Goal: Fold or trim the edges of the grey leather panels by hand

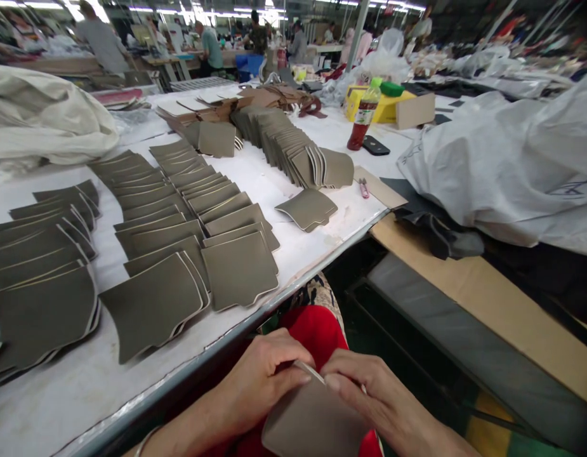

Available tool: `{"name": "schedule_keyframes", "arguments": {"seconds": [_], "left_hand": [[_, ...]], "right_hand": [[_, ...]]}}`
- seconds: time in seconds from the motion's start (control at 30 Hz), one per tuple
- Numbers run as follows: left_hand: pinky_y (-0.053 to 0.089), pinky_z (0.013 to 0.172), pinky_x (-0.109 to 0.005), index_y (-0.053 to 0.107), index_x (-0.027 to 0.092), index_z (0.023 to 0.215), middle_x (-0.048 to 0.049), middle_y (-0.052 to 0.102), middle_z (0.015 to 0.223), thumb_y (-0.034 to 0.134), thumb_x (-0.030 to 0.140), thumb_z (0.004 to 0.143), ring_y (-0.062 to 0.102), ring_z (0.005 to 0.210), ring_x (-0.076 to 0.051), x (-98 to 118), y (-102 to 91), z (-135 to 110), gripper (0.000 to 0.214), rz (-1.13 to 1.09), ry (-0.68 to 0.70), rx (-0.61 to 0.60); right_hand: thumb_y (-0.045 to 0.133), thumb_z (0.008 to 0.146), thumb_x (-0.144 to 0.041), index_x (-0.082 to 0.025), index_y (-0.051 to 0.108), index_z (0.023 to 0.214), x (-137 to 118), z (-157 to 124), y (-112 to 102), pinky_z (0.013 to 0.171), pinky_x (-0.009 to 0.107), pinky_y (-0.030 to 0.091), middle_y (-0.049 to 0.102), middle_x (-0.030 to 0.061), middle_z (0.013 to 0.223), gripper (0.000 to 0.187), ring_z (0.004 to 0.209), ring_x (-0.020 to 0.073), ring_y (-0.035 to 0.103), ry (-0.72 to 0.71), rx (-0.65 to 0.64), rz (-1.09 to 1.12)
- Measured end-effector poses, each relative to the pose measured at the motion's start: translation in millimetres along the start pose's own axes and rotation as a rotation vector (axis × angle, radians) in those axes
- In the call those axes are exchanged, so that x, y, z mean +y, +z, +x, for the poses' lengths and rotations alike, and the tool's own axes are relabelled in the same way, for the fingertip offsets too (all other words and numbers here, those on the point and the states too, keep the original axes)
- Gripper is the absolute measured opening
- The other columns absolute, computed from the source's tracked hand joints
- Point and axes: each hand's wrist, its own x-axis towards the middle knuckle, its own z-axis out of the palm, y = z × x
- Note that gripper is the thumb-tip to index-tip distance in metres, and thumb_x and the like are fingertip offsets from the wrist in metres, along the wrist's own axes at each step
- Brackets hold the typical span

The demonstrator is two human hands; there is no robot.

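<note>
Over my lap, a grey-brown leather-like panel (316, 419) with a pale edge is held between both hands. My left hand (269, 368) pinches its top edge with thumb and fingers. Close beside it, my right hand (364, 387) grips the same edge, thumb on the near face. To the left on the table, similar panels lie in overlapping rows, the nearest being one panel (240, 270) by the table edge. A single panel (307, 208) lies apart near the corner.
A pink-handled small tool (363, 188), a phone (375, 145) and a bottle of red drink (364, 114) are on the table (293, 254). A yellow box (388, 105) stands behind. White sacking (512, 158) covers the right side; cloth (46, 114) lies left. People work in the background.
</note>
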Motion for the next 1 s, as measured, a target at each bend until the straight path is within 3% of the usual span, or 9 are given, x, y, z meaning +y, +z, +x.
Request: {"name": "schedule_keyframes", "arguments": {"seconds": [0.2, 0.47, 0.87, 1.0], "left_hand": [[0.039, 0.074, -0.021, 0.073, 0.019, 0.082, 0.0017, 0.069, 0.079, 0.068, 0.013, 0.087, 0.06, 0.078, -0.014, 1.0, 6.2, 7.3, 0.01, -0.029, -0.017, -0.069], [0.041, 0.071, -0.019, 0.072, 0.018, 0.085, 0.0004, 0.067, 0.081, 0.06, 0.015, 0.09, 0.061, 0.076, -0.013, 0.1, 9.5, 7.6, 0.013, -0.024, -0.029, -0.125], [0.039, 0.068, -0.017, 0.068, 0.018, 0.087, 0.0024, 0.065, 0.079, 0.064, 0.016, 0.09, 0.058, 0.073, -0.011, -7.5, 16.0, 3.4, 0.005, 0.019, -0.037, -0.099], [0.039, 0.069, -0.018, 0.066, 0.018, 0.082, 0.0016, 0.065, 0.079, 0.062, 0.017, 0.09, 0.059, 0.074, -0.012, -9.3, 16.2, 5.1, 0.009, 0.021, -0.037, -0.083]], "right_hand": [[0.054, 0.093, -0.057, -0.016, 0.065, 0.079, 12.6, 1.1, 4.1, 0.06, 0.023, 0.034, 0.053, -0.0008, 0.073, 0.044, 0.068, 0.0123, 0.045, 0.093, 0.019, 0.207], [0.057, 0.085, -0.067, -0.015, 0.053, 0.077, 22.0, 1.7, 2.6, 0.056, 0.023, 0.026, 0.044, -0.0028, 0.07, 0.052, 0.064, 0.0106, 0.035, 0.186, -0.082, 0.446], [0.06, 0.087, -0.058, -0.017, 0.05, 0.074, 30.0, 8.0, 3.1, 0.057, 0.022, 0.027, 0.042, -0.0043, 0.069, 0.045, 0.064, 0.0101, 0.035, 0.15, -0.101, 0.435], [0.05, 0.093, -0.057, -0.017, 0.052, 0.076, 20.8, 4.5, 0.8, 0.061, 0.023, 0.033, 0.048, -0.0023, 0.074, 0.044, 0.069, 0.0124, 0.043, 0.108, -0.044, 0.293]]}}
